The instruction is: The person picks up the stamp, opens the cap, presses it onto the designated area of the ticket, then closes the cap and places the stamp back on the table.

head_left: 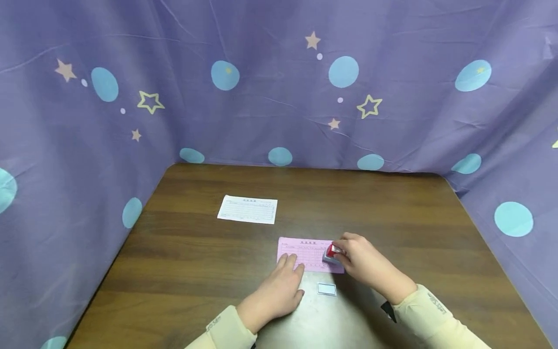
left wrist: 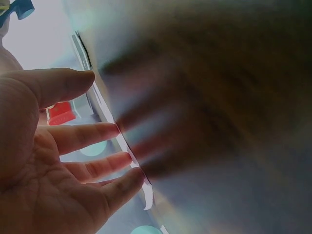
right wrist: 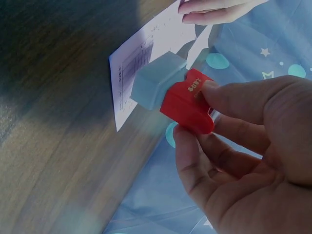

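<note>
Grip (head_left: 365, 261) on stamp (right wrist: 169, 92) (white slip (head_left: 247, 210) beyond)

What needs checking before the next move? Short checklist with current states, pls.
1. Red stamp pinched by right hand: ok.
2. Left hand on pink slip: ok, touching its left part.
3. Red stamp lined up over pink slip: ok, at its right end.
4. Red stamp in contact with the paper: cannot tell.
5. White slip clear of both hands: ok, lying farther back.
6. Small pale rectangle clear of pink slip: ok, apart on the near side.
</note>
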Action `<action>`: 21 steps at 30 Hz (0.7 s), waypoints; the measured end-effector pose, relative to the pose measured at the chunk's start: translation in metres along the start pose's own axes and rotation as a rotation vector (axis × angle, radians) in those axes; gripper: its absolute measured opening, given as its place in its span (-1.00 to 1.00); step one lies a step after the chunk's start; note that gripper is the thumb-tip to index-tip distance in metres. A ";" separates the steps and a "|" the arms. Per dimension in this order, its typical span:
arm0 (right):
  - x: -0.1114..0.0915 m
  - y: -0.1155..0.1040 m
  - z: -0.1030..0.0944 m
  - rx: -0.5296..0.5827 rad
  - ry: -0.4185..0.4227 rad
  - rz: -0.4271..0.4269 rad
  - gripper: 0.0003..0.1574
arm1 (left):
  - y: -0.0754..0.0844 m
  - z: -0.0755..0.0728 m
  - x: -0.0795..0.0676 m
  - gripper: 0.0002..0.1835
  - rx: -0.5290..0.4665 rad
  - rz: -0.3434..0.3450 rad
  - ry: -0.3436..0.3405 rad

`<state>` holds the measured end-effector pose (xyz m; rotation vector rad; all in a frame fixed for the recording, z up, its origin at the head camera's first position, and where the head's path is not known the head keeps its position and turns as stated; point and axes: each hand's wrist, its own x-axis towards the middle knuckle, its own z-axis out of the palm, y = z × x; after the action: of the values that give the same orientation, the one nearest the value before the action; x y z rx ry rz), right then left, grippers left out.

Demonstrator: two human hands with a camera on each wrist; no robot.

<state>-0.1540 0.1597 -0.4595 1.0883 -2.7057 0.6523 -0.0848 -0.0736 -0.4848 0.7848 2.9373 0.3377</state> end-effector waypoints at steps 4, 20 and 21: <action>0.002 0.000 0.001 0.006 0.012 -0.023 -0.81 | -0.001 0.001 0.001 -0.36 -0.013 -0.005 -0.008; 0.004 0.003 0.007 -0.008 -0.027 -0.035 -0.81 | -0.005 0.004 0.004 -0.36 -0.032 0.017 0.007; 0.005 0.003 0.007 -0.010 -0.028 -0.036 -0.80 | -0.005 0.004 0.004 -0.36 -0.034 0.017 0.006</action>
<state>-0.1592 0.1555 -0.4653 1.1495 -2.7028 0.6220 -0.0901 -0.0756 -0.4897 0.8058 2.9237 0.3908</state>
